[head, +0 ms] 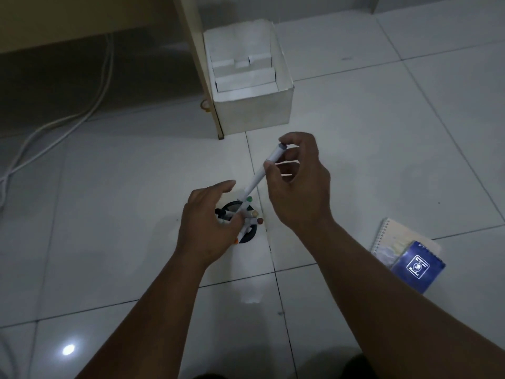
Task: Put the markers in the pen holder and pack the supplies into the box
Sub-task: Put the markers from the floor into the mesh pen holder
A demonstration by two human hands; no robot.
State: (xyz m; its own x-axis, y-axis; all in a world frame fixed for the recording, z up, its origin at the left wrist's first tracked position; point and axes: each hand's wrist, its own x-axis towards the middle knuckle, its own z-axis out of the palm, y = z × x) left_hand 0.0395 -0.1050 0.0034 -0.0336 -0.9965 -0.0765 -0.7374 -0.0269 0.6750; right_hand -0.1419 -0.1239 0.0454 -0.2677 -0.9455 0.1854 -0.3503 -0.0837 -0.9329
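A white cardboard box (252, 86) stands open at upper centre on the tiled floor (355, 132). Two spiral notebooks (410, 253) lie at right. At centre, the right hand (297, 184) pinches a white marker (262, 170), tilted, its lower end entering the black pen holder (246, 233). The left hand (207, 222) curls its fingers round the markers standing inside it.

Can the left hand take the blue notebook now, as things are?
Probably not directly. The left hand holds markers at the pen holder, and the right forearm lies between it and the blue notebook. The right hand is nearer.
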